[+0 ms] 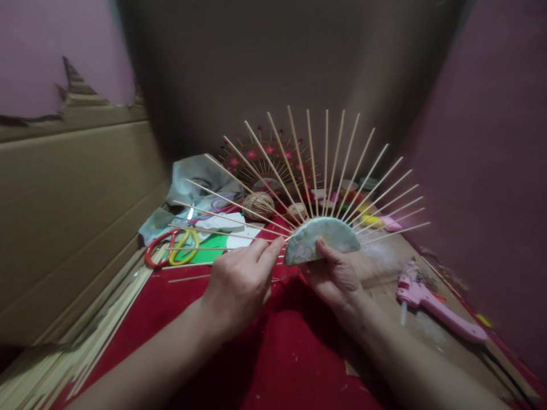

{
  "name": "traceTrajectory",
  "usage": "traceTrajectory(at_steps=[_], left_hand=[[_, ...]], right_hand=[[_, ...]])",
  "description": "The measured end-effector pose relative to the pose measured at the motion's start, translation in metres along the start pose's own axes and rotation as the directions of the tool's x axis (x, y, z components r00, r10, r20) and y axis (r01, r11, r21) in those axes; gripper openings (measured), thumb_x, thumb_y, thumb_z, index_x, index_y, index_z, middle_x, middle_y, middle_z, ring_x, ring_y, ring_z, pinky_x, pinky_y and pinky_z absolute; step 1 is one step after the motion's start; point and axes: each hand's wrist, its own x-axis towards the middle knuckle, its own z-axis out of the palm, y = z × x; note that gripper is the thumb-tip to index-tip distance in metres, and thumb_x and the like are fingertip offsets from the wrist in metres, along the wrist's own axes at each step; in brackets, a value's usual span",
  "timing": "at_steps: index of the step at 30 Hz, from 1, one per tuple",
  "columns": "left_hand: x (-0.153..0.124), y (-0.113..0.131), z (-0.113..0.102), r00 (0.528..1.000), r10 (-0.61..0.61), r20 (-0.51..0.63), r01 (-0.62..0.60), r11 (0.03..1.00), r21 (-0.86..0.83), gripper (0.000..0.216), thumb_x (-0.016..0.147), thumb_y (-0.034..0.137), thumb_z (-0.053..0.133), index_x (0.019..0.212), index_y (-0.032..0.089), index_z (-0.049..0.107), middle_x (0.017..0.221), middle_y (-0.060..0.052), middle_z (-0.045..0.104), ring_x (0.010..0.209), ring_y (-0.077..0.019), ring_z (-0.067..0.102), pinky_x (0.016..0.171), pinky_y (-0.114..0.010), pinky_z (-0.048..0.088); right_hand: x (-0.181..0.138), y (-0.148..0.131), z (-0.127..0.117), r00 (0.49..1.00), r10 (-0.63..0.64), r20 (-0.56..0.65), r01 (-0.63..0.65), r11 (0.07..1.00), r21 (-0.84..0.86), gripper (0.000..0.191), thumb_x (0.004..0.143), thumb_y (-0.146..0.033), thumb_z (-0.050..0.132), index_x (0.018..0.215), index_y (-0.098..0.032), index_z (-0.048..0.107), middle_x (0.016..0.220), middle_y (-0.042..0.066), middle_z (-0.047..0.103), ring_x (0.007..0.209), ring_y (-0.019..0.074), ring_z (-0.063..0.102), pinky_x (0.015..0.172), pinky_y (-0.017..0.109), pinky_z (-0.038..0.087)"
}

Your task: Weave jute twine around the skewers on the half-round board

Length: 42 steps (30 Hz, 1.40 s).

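A half-round piece [305, 242] covered in pale, flower-patterned material is in my right hand [335, 279], thumb on its front face and fingers beneath. Thin wooden sticks [326, 162] spread out from its curved edge like a fan. My left hand [241, 279] is closed at the left end of the half-round, its fingertips pinching a stick near its base. The hand covers part of the lowest sticks on that side. One loose-looking stick [188, 279] shows just left of the hand, over the red cloth.
Scissors [160, 250] with red and yellow handles lie left, by green paper [209, 247]. Twine balls [258, 205] and a flower-decorated fan piece [269, 151] are behind. A pink glue gun [436, 310] rests on cardboard at right. Many sticks [98, 330] line the left edge.
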Motion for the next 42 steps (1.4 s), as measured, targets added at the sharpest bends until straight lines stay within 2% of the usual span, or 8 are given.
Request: traceTrajectory(at_steps=[6,13,22,26,31,36,38,42], left_hand=[[0.000,0.000,0.002,1.000,-0.007,-0.006,0.007,1.000,-0.012,0.035,0.080,0.012,0.041,0.111,0.008,0.056,0.079,-0.007,0.062,0.061,-0.0185,0.056,0.051,-0.030,0.043],[-0.002,-0.002,0.002,1.000,0.002,0.024,-0.002,1.000,-0.004,0.036,0.080,0.011,0.040,0.113,0.009,0.054,0.079,-0.006,0.062,0.060,-0.0171,0.057,0.050,-0.028,0.043],[0.000,-0.008,0.000,0.998,0.059,-0.022,-0.058,0.997,0.051,0.032,0.078,0.006,0.040,0.104,0.009,0.059,0.074,-0.007,0.063,0.054,-0.0153,0.056,0.046,-0.026,0.040],[-0.001,-0.012,0.001,0.998,0.056,-0.007,-0.056,0.998,-0.031,0.034,0.077,0.005,0.038,0.104,0.011,0.059,0.075,-0.007,0.064,0.058,-0.0151,0.058,0.048,-0.024,0.042],[-0.003,-0.016,0.002,0.998,-0.015,0.060,0.027,0.979,-0.200,0.041,0.074,0.002,0.038,0.109,0.015,0.056,0.083,-0.006,0.064,0.068,-0.0151,0.060,0.055,-0.024,0.047],[0.001,-0.013,-0.001,0.996,0.002,0.093,0.018,0.976,-0.216,0.044,0.070,0.001,0.037,0.107,0.013,0.057,0.076,-0.006,0.064,0.061,-0.0162,0.060,0.050,-0.026,0.046],[0.001,-0.011,0.000,0.994,-0.012,0.112,0.036,0.976,-0.217,0.045,0.070,0.002,0.036,0.109,0.013,0.056,0.074,-0.006,0.064,0.062,-0.0167,0.060,0.052,-0.026,0.047],[-0.001,-0.008,0.005,0.991,-0.056,0.125,0.086,0.966,-0.245,0.043,0.072,0.005,0.038,0.111,0.013,0.054,0.083,-0.007,0.065,0.068,-0.0161,0.061,0.058,-0.026,0.049]], right_hand=[[0.000,0.000,0.000,1.000,-0.009,0.022,0.009,1.000,-0.001,0.028,0.062,-0.009,0.070,0.089,-0.015,0.061,0.078,0.001,0.069,0.071,0.0126,0.061,0.053,0.020,0.046],[0.001,0.001,0.001,1.000,-0.006,0.022,0.006,1.000,-0.012,0.028,0.061,-0.011,0.070,0.088,-0.013,0.062,0.081,0.003,0.068,0.075,0.0135,0.060,0.070,0.025,0.050],[0.001,0.003,0.003,0.991,-0.109,0.082,0.113,0.992,-0.046,0.032,0.059,-0.008,0.070,0.089,-0.017,0.062,0.081,0.000,0.068,0.081,0.0135,0.061,0.075,0.026,0.049],[-0.001,0.004,0.005,0.989,-0.126,0.081,0.131,0.990,-0.059,0.033,0.059,-0.009,0.070,0.090,-0.018,0.061,0.080,0.000,0.067,0.080,0.0135,0.060,0.076,0.026,0.049],[-0.002,0.003,0.006,0.989,-0.119,0.084,0.125,0.989,-0.074,0.036,0.058,-0.008,0.070,0.091,-0.019,0.061,0.083,0.001,0.067,0.082,0.0148,0.060,0.077,0.028,0.048],[-0.004,0.003,0.004,0.984,-0.118,0.134,0.131,0.987,-0.092,0.029,0.061,-0.009,0.069,0.089,-0.014,0.063,0.086,0.003,0.067,0.082,0.0147,0.060,0.080,0.029,0.048],[-0.005,0.002,0.005,0.987,-0.113,0.112,0.122,0.989,-0.078,0.031,0.061,-0.008,0.069,0.090,-0.014,0.062,0.086,0.003,0.068,0.081,0.0140,0.060,0.080,0.028,0.048],[-0.004,0.001,0.005,0.999,-0.043,-0.020,0.042,0.998,-0.056,0.026,0.061,-0.010,0.070,0.085,-0.016,0.062,0.081,0.001,0.068,0.077,0.0136,0.061,0.074,0.027,0.049]])
